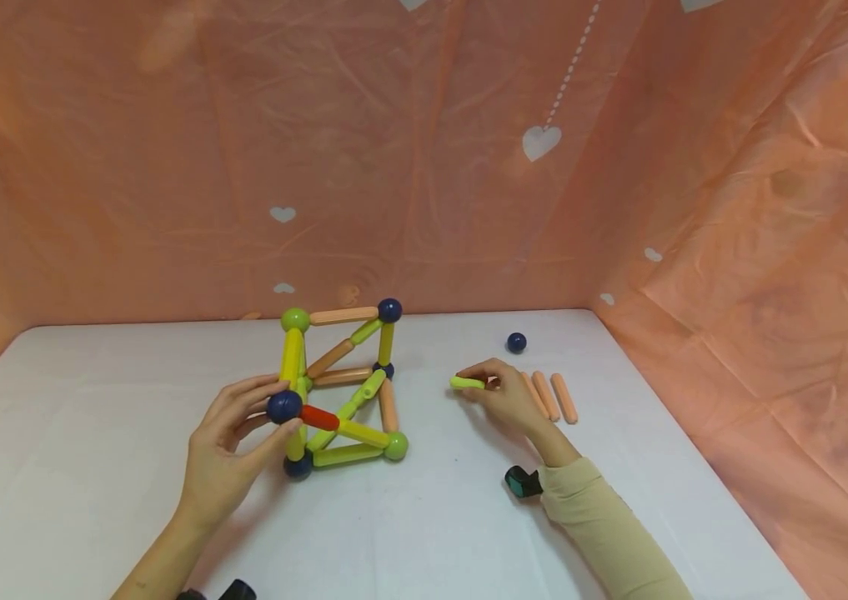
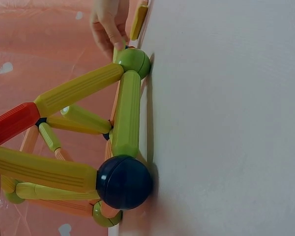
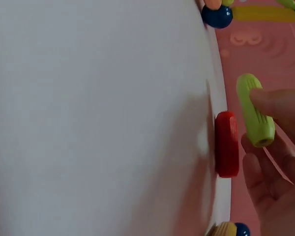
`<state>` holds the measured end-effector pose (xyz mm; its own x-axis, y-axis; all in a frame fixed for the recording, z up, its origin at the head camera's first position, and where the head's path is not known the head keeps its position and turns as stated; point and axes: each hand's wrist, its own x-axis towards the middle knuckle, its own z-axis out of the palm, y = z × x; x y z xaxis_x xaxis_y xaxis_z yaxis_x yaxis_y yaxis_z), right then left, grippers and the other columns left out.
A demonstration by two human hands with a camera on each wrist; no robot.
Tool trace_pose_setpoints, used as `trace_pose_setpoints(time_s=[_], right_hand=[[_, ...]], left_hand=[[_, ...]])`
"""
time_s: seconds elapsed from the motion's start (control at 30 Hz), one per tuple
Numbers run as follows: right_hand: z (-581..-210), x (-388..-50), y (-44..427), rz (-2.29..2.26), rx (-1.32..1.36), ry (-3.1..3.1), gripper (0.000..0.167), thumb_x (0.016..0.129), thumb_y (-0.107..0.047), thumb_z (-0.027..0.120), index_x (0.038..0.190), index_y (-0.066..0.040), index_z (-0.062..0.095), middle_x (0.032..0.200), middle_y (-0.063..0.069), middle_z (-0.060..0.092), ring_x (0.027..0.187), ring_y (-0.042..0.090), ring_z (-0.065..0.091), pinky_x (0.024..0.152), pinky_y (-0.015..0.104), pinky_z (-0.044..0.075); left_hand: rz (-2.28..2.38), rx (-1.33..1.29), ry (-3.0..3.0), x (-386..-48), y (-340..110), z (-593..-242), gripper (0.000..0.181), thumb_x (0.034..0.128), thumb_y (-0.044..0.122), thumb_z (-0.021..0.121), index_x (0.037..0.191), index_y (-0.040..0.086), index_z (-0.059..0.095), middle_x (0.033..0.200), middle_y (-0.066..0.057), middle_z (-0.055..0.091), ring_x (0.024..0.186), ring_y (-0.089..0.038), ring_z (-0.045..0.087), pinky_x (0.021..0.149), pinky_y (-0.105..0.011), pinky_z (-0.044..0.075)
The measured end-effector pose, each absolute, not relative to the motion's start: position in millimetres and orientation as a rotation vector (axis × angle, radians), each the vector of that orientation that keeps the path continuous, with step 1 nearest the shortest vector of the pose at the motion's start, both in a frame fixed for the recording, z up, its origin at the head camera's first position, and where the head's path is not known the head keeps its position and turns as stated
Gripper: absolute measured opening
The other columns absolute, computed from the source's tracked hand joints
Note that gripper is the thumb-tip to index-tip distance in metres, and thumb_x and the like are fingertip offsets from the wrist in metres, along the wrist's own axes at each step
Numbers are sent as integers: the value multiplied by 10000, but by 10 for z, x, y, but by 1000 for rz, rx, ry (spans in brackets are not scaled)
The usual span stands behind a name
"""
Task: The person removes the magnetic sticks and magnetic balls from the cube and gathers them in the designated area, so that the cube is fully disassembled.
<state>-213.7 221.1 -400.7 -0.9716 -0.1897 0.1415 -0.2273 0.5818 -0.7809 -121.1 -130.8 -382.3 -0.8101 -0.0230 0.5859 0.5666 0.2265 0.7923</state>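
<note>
A frame of building rods and balls stands left of centre, with a green ball (image 1: 295, 320) and a navy ball (image 1: 389, 311) along its top. My left hand (image 1: 224, 458) holds the navy ball (image 1: 284, 407) at the near upper corner between thumb and fingers. From that ball a short red rod (image 1: 318, 417) slopes down, joined to a short yellow rod (image 1: 363, 434) that meets a green ball (image 1: 396, 446) low on the right. Off to the right, my right hand (image 1: 504, 398) pinches a short light-green rod (image 2: 119, 55) (image 3: 256, 110), held above the table.
Several orange rods (image 1: 564, 398) lie right of my right hand, partly covered by it. A loose navy ball (image 1: 517, 342) sits behind them. Near my right hand, a short red rod (image 3: 227, 145) rests on the white table (image 1: 424, 533). A pink curtain (image 1: 424, 167) hangs behind.
</note>
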Motion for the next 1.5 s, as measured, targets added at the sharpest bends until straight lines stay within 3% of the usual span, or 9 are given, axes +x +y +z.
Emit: trace_pose_setpoints(time_s=[0.3, 0.57, 0.8, 0.97, 1.23, 1.5], right_hand=[[-4039, -2139, 2269, 1348, 281, -2838, 229, 843, -83, 718, 1067, -35, 713, 1113, 132, 661, 919, 201, 508, 780, 266, 410], [-4041, -2129, 2274, 1276, 219, -2900, 220, 833, -57, 720, 1053, -53, 723, 1103, 129, 656, 823, 185, 486, 657, 232, 401], [-4027, -2121, 2269, 1348, 215, -2880, 212, 853, -114, 709, 1061, -72, 711, 1153, 112, 657, 966, 216, 554, 792, 273, 440], [-3992, -2129, 2196, 1385, 183, -2814, 203, 870, -188, 705, 1054, -102, 716, 1076, 58, 701, 941, 175, 571, 783, 256, 447], [-3908, -2099, 1887, 1609, 315, -2628, 307, 863, -146, 708, 1126, 7, 664, 1054, 162, 674, 895, 169, 588, 781, 197, 480], [-3875, -2095, 1705, 1651, 303, -2567, 253, 880, -164, 695, 1098, -37, 688, 1083, 136, 686, 991, 196, 596, 862, 268, 468]], left_hand=[[-1609, -500, -2024, -1209, -1304, -3815, 474, 725, -177, 722, 1175, -64, 625, 1233, 26, 542, 1028, -15, 577, 868, -97, 491], [-1603, -503, -2036, -1209, -1311, -3826, 480, 727, -167, 727, 1181, -51, 626, 1241, 21, 541, 1033, -16, 575, 870, -96, 489], [-1614, -485, -2026, -1196, -1298, -3819, 481, 719, -175, 727, 1174, -51, 632, 1235, 2, 550, 1026, -26, 575, 866, -92, 487], [-1608, -487, -2028, -1194, -1305, -3815, 478, 722, -174, 726, 1175, -54, 630, 1238, 11, 548, 1030, -20, 573, 868, -91, 486], [-1594, -509, -2035, -1212, -1331, -3839, 483, 724, -179, 721, 1181, -59, 623, 1242, 21, 540, 1045, -17, 570, 875, -97, 487], [-1600, -502, -2034, -1211, -1311, -3842, 473, 732, -167, 723, 1181, -56, 624, 1246, 32, 538, 1040, -14, 570, 873, -96, 488]])
